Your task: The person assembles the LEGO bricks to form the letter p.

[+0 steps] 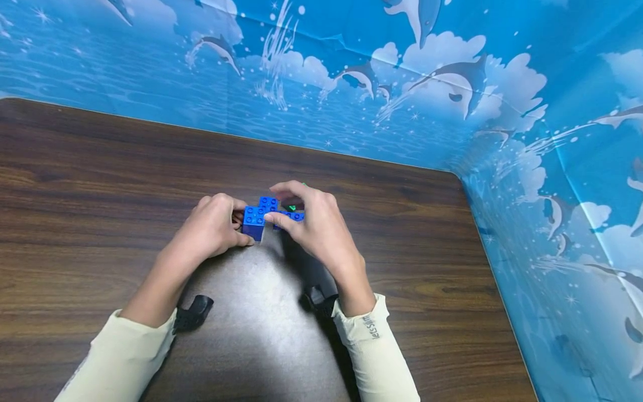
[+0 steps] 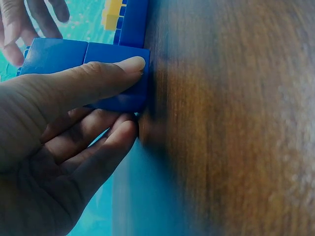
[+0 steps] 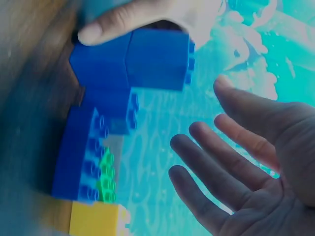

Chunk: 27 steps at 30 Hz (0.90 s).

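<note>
My left hand [image 1: 213,226] grips a stack of two blue toy building bricks [image 1: 253,231] standing on the table. Its thumb lies along one side of them in the left wrist view. Over the bricks, my right hand [image 1: 316,223] is held with its fingers apart; in the right wrist view they hold nothing. Close by the stack are another blue brick [image 3: 106,108] and a long blue brick [image 3: 74,152] with its studs showing. Beside these are a green brick [image 3: 107,179] and a yellow brick [image 3: 93,219], the yellow hidden behind my right hand in the head view.
The dark wood-grain table [image 1: 100,184] ends at a blue dolphin-print sheet [image 1: 301,72] along the back and right. Black wrist devices show under the left sleeve [image 1: 193,314] and by the right sleeve [image 1: 369,340].
</note>
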Each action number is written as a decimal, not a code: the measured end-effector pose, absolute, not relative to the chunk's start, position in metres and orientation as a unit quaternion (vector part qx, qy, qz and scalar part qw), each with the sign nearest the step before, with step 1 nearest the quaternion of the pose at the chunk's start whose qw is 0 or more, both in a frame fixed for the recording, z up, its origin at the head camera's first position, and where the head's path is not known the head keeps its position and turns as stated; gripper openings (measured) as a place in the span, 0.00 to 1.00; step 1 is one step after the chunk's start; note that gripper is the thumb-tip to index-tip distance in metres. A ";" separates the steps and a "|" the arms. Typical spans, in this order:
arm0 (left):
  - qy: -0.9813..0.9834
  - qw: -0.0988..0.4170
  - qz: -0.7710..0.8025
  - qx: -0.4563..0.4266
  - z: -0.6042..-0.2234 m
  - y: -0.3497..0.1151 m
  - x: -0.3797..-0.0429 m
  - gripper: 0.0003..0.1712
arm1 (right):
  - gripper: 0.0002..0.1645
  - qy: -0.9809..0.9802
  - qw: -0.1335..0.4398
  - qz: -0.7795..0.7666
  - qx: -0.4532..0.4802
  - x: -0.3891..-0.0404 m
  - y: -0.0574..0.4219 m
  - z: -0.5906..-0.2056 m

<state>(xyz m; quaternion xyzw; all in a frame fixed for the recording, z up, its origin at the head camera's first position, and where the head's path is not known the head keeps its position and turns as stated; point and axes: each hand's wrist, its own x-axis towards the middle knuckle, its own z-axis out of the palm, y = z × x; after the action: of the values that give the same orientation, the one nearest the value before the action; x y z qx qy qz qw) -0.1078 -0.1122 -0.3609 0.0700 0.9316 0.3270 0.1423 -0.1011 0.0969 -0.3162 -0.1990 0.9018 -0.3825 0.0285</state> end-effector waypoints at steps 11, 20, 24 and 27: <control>0.933 0.152 0.321 0.054 -0.360 -0.110 -0.108 0.28 | 0.21 0.949 0.068 -0.283 -0.121 -0.112 0.112 -0.323; 0.935 0.150 0.316 0.053 -0.360 -0.108 -0.108 0.35 | 0.20 0.962 0.075 -0.232 -0.120 -0.111 0.112 -0.326; 0.933 0.153 0.321 0.052 -0.360 -0.108 -0.109 0.41 | 0.21 0.964 0.087 -0.221 -0.117 -0.111 0.110 -0.329; 0.933 0.156 0.321 0.052 -0.360 -0.109 -0.109 0.40 | 0.21 0.968 0.090 -0.204 -0.117 -0.110 0.108 -0.332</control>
<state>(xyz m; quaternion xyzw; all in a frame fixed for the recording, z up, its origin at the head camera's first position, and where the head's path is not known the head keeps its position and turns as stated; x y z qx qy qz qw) -0.1094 -0.1088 -0.3599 0.0519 0.9326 0.3214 0.1556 -0.1100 0.1080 -0.3324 -0.1172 0.9678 -0.2038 0.0898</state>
